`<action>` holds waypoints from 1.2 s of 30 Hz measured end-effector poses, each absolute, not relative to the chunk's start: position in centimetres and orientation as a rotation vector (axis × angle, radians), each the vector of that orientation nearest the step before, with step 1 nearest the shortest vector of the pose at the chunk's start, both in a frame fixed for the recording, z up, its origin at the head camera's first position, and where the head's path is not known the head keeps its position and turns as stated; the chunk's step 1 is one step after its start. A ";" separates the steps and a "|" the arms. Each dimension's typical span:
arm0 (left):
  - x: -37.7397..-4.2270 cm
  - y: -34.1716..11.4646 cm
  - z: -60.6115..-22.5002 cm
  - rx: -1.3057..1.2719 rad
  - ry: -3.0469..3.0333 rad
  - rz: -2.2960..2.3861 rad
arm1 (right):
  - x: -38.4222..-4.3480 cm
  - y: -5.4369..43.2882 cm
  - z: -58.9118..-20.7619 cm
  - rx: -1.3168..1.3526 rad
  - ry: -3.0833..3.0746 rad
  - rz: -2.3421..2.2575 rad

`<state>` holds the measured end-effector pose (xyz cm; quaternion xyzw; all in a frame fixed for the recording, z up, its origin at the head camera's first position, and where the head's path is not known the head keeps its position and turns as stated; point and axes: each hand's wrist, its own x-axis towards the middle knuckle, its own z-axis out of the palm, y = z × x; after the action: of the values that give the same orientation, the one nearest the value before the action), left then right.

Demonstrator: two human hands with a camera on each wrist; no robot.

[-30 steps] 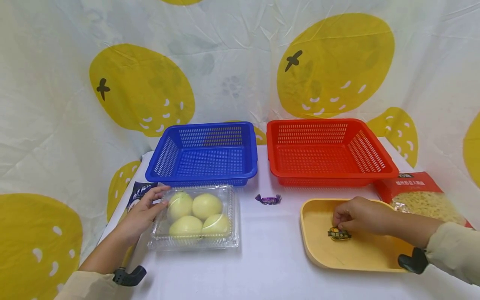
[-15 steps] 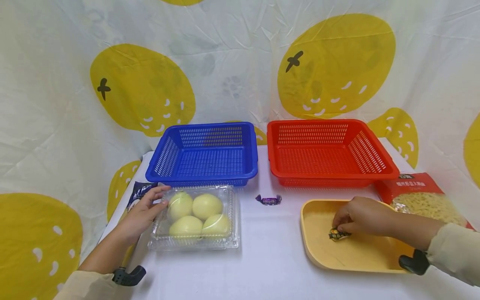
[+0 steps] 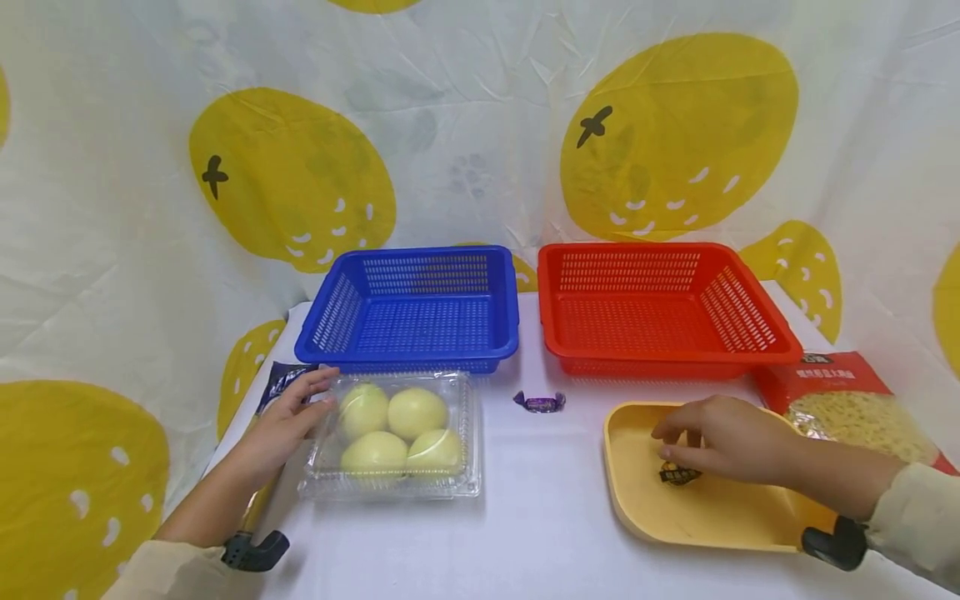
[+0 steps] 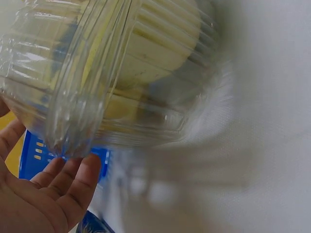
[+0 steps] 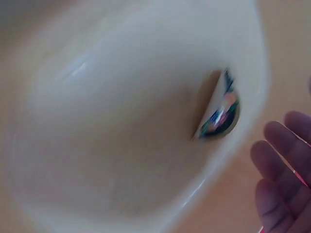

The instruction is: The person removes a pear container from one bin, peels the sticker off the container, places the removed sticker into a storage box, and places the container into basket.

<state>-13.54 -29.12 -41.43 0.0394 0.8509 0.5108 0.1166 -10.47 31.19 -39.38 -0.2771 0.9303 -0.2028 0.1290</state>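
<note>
My left hand point(image 3: 279, 429) rests at the left side of a clear plastic clamshell box point(image 3: 469, 467) holding several round pale-yellow fruits point(image 3: 416, 414). In the left wrist view, its relaxed fingers point(image 4: 82, 182) lie right at the ribbed rim of the box. My right hand point(image 3: 727, 437) hovers over the yellow plastic tray point(image 3: 633, 512), fingers loosely bent and holding nothing. Beside its fingertips, on the tray's floor, lies a small wrapped candy point(image 3: 678, 475) with dark and orange printing. The right wrist view shows the candy point(image 5: 222, 114) apart from the hand point(image 5: 286, 170).
A blue basket point(image 3: 405, 358) and a red basket point(image 3: 667, 360) stand side by side at the back. A purple-wrapped candy point(image 3: 540, 403) lies between box and tray. A red pasta bag point(image 3: 855, 408) is at the right; a dark blue packet point(image 3: 281, 377) lies behind my left hand.
My right fingers have let go of the candy and spread, lifting slightly away; the candy stays in the tray. My left hand remains at the box.
</note>
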 end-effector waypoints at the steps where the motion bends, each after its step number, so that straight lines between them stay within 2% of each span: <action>1: -13.6 -29.2 -41.5 0.116 2.495 1.497 | -10.3 30.8 -39.2 -0.794 2.713 -0.603; 8: -13.7 -29.6 -41.3 0.092 2.484 1.580 | -9.7 28.1 -37.7 -0.726 2.745 -0.866; 20: -14.3 -29.9 -40.3 -0.026 2.480 1.648 | -9.9 22.2 -35.6 -0.267 2.450 -1.343; 36: -16.0 -30.8 -40.5 -0.086 2.538 1.644 | -13.1 12.3 -37.2 -0.163 2.136 -1.467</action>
<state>-15.96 -30.78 -40.50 -0.0282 0.8376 0.5424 0.0582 -13.13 12.34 -37.18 -0.0603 0.7923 -0.5441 0.2692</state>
